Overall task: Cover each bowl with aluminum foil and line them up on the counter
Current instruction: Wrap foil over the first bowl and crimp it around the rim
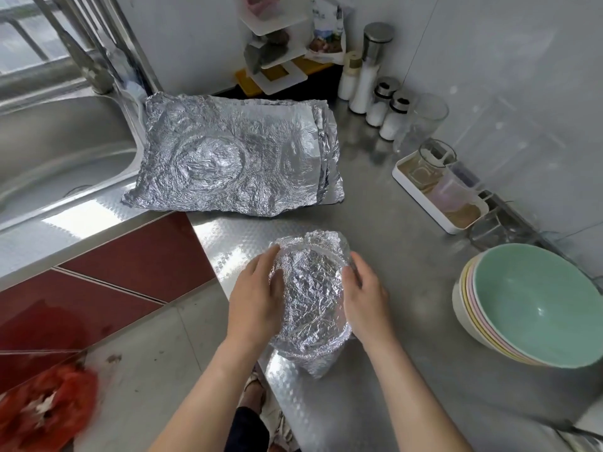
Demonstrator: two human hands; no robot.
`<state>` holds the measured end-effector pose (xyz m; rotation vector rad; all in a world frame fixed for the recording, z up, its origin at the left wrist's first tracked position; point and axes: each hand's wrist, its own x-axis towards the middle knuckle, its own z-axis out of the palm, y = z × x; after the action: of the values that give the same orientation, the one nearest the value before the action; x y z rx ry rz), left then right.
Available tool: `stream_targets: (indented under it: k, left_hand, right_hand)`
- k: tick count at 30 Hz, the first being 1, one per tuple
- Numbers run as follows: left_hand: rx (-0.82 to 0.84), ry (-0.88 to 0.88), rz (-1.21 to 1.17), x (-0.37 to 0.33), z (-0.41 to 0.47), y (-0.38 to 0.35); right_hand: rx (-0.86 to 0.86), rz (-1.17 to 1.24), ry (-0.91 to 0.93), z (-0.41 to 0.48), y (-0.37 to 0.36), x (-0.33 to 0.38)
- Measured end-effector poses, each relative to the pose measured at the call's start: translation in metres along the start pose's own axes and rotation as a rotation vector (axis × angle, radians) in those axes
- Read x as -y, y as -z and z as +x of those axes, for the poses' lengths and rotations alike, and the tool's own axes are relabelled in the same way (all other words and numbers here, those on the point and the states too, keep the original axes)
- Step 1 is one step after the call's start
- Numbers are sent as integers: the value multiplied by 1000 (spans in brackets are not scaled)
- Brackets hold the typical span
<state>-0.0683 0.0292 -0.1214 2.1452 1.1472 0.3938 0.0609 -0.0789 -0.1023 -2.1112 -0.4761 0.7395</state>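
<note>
A bowl wrapped in crinkled aluminum foil (311, 298) sits near the front edge of the steel counter (408, 265). My left hand (257, 295) presses against its left side, fingers curled over the foil at the rim. My right hand (365, 295) cups its right side in the same way. A stack of loose foil sheets (235, 154) lies flat further back, the top one bearing a round bowl imprint. At the right stands a stack of uncovered bowls (535, 305), the top one mint green, with pink, yellow and white ones beneath.
A steel sink (55, 151) lies to the left. Salt shakers and bottles (375, 93) line the back wall, beside a white tray with glass jars (440, 187). A cutting-board rack (277, 63) stands at the back. A red blurred object (45, 409) is on the floor.
</note>
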Motion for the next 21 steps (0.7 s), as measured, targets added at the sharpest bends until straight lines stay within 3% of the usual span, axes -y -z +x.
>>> stream_targets:
  k: [3, 10, 14, 17, 21]
  left_hand:
    - [-4, -13, -47, 1, 5, 0]
    - [0, 14, -58, 3, 6, -4]
    - [-18, 27, -14, 0, 6, -5]
    - [-35, 26, -4, 1, 10, -4]
    - [-61, 28, 20, 4, 17, -3]
  right_hand:
    - [81, -15, 44, 0, -4, -1]
    - [46, -100, 37, 13, 1, -5]
    - [-38, -326, 271, 21, 3, 8]
    - [49, -430, 452, 33, 0, 21]
    - [159, -497, 509, 46, -6, 27]
